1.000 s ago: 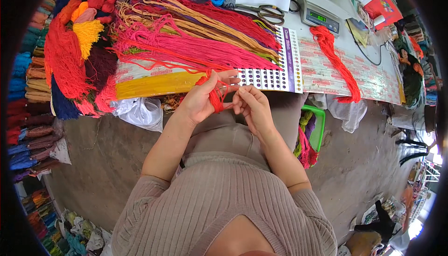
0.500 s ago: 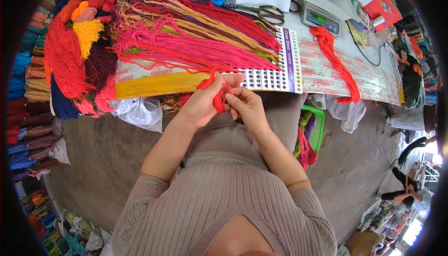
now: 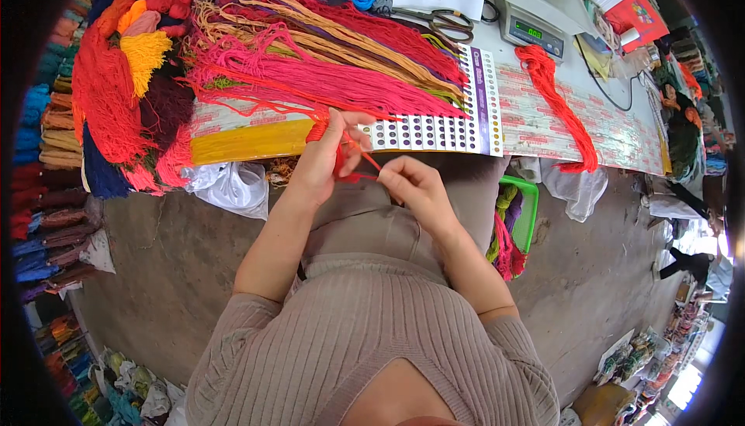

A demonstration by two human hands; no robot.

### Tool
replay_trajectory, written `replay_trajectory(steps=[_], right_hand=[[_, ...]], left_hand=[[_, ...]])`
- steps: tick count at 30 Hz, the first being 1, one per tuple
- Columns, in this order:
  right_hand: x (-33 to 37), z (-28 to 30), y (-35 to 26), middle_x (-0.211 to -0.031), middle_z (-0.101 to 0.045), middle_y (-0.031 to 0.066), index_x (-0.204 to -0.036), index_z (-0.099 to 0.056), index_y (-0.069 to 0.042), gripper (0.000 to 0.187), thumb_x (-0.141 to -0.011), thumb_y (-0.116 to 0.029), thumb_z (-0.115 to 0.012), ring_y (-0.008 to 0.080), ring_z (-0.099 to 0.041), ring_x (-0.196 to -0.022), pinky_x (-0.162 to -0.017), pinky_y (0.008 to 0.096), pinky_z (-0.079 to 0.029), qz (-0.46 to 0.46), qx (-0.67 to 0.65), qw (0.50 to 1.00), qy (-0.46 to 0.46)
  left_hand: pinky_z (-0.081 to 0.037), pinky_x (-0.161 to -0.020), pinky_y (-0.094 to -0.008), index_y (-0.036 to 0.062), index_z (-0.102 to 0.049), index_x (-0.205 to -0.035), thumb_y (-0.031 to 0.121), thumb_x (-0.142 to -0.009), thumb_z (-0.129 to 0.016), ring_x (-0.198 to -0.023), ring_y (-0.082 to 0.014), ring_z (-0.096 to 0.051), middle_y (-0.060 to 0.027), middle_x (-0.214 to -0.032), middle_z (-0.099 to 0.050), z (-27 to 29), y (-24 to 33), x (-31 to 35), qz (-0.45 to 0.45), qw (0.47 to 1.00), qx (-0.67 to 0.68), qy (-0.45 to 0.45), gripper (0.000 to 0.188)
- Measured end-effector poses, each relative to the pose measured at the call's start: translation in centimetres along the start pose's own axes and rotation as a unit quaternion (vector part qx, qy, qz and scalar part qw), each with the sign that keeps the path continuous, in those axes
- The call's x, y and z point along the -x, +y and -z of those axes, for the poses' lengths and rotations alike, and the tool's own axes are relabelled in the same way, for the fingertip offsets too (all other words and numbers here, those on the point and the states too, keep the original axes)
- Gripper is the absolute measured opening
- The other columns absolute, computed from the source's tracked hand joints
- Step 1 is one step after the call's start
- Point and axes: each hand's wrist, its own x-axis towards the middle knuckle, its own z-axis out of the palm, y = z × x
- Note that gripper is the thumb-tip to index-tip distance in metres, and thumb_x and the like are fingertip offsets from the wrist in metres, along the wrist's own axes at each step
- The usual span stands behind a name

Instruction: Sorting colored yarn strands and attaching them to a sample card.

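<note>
The head view shows red yarn [image 3: 339, 164] held between two bare hands in front of the near edge of the tabletop [image 3: 621, 135]. The left hand [image 3: 326, 150] has a loosely curled grip, a bunch of the yarn lying between thumb and partly spread fingers. The right hand's [image 3: 411, 189] grip is pinched, thumb against fingers, on a thin strand drawn out from that bunch. The handling of this piece looks unfinished, as the strand runs taut between the hands and the rest is bunched. On the tabletop, pink strands [image 3: 372, 92] and tan strands [image 3: 365, 38] already lie lengthwise, reaching a punched card [image 3: 483, 100]; whether they pass through its holes I cannot tell. The red-orange hank [image 3: 557, 104] lies apart on the right, near the scale [image 3: 531, 30], untouched by either hand. How much remains beyond the held yarn is not clear.
</note>
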Motion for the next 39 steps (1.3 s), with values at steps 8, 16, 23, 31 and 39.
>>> replay_trajectory(steps=[8, 16, 23, 31, 39], right_hand=[[6.2, 15.2, -2.5, -0.1, -0.057, 0.0084, -0.094, -0.055, -0.004, 0.013, -0.09, -0.016, -0.054, 0.0196, -0.053, -0.097, -0.091, 0.04, -0.044, 0.344, -0.427, 0.822, 0.156], [17.4, 31.8, -3.3, -0.061, -0.039, -0.0027, -0.082, -0.047, -0.008, 0.02, -0.092, -0.023, -0.052, 0.0072, -0.035, -0.05, -0.044, 0.0211, -0.03, 0.455, -0.247, 0.686, 0.511], [1.2, 13.5, -2.3, -0.081, -0.063, 0.0082, -0.103, -0.05, -0.002, 0.019, -0.085, -0.005, -0.057, 0.0132, -0.06, -0.073, -0.066, 0.0253, -0.047, 0.177, 0.186, 0.923, 0.287], [-7.6, 8.4, 1.9, -0.064, -0.057, 0.0004, -0.087, -0.062, -0.002, 0.011, -0.086, -0.012, -0.06, 0.0057, -0.05, -0.054, -0.049, 0.0216, -0.04, 0.072, 0.236, 0.96, 0.134], [-8.2, 9.9, 3.1, -0.07, -0.064, 0.0086, -0.087, -0.066, -0.007, 0.022, -0.081, -0.028, -0.062, 0.0196, -0.063, -0.064, -0.059, 0.0319, -0.047, 0.076, 0.286, 0.929, 0.224]], left_hand=[[-0.014, -0.036, -0.0237, 0.0142, -0.036, -0.056, 0.047, -0.094, -0.038, -0.036, -0.0064, -0.017, 0.0073, -0.044, -0.019, 14.1, 3.9, 1.5, 0.118, 0.966, 0.228, -0.001, 0.05], [-0.017, -0.04, -0.0203, 0.0037, -0.03, -0.139, 0.042, -0.095, -0.04, -0.041, -0.0039, -0.02, 0.0076, -0.05, -0.023, 22.3, 11.4, 7.2, -0.281, 0.915, 0.288, -0.018, 0.059], [-0.04, -0.057, -0.0187, 0.0028, -0.051, -0.122, 0.038, -0.094, -0.045, -0.063, -0.0061, -0.05, -0.0095, -0.114, -0.059, 5.6, 4.1, -0.9, 0.033, 0.976, 0.201, -0.071, 0.046], [-0.053, -0.073, -0.0359, 0.0035, -0.044, -0.128, 0.044, -0.094, -0.04, -0.101, -0.0262, -0.06, -0.0115, -0.125, -0.052, -0.7, -2.2, -5.8, 0.265, 0.957, 0.072, -0.096, 0.053], [-0.04, -0.045, -0.0226, 0.0074, -0.056, -0.11, 0.037, -0.093, -0.046, -0.059, -0.0108, -0.057, -0.0035, -0.093, -0.061, -3.8, -2.8, -7.5, 0.2, 0.962, -0.152, -0.109, 0.035]])
